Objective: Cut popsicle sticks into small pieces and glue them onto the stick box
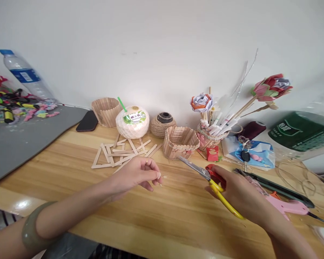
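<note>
1. Nearest to us, our left forearm wears a green bangle (34,226) and lies over the wooden table (156,223).
2. Our left hand (136,175) rests on the table with its fingers curled loosely; the fingertips are pressed together, and we cannot tell if they pinch something. A small wooden chip (165,177) lies just beside them.
3. Our right hand (239,194) is closed around the scissors (205,172), which have red and yellow handles; the blades are shut and point to the stick basket (180,141).
4. Beside the right hand lie a pink glue gun (288,207) and a dark long tool (275,187).
5. Behind the left hand, flat wooden sticks (118,153) lie in a loose pile.
6. Further back stands a white coconut (132,122) with a green straw; its label has green writing that we cannot read.
7. Near the wall we see a second stick cup (106,110), a black phone (88,121), a twine ball (162,125) and a holder (210,138) full of paper flowers and straws.
8. At far right lies a green bottle (299,135) with white characters, too small to read; at far left stands a water bottle (25,75) with a blue label.
</note>
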Demonstrator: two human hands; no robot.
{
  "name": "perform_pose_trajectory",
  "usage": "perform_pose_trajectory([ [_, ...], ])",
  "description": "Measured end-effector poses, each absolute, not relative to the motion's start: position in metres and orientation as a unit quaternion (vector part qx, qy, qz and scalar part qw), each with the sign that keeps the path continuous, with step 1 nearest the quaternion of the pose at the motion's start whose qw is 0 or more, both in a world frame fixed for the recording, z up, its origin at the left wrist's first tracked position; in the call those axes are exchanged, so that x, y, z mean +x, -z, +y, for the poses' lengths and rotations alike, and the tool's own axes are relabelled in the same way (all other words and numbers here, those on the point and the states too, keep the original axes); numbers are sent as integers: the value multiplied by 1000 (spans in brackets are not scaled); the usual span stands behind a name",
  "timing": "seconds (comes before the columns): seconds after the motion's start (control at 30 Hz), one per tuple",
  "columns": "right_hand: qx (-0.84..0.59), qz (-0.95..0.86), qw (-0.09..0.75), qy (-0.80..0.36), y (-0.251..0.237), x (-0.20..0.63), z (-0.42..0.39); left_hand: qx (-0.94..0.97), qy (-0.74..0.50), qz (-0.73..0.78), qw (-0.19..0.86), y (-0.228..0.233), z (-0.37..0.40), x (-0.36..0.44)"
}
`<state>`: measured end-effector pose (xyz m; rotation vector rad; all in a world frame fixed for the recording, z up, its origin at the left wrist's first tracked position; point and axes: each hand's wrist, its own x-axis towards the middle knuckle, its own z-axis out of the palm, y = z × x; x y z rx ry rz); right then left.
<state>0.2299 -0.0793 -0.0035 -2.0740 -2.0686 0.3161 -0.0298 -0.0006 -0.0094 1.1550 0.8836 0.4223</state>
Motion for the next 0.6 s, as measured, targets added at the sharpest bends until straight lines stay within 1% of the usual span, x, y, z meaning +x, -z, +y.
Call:
perform_pose_trajectory([
  [0.13, -714, -695, 29, -83, 12, 246, -98, 515, -182, 418, 726, 16, -1, -41],
  [0.27, -709, -699, 28, -85, 22, 255, -102, 538, -167, 404, 721, 22, -2, -43],
  [0.37, -713, -698, 7, -71, 27, 260, -98, 536, -167, 395, 727, 22, -5, -41],
  [0.43, -703, -711, -11, -24, 29, 262, -98, 521, -173, 398, 735, 21, -9, -40],
  [0.5, -694, -717, -11, 65, 28, 259, -101, 507, -179, 403, 741, 19, -12, -39],
  [0.57, -685, -711, 36, 157, 23, 246, -105, 496, -184, 404, 746, 17, -16, -37],
  [0.6, -670, -716, 83, 178, 20, 234, -107, 491, -188, 404, 749, 17, -17, -36],
])
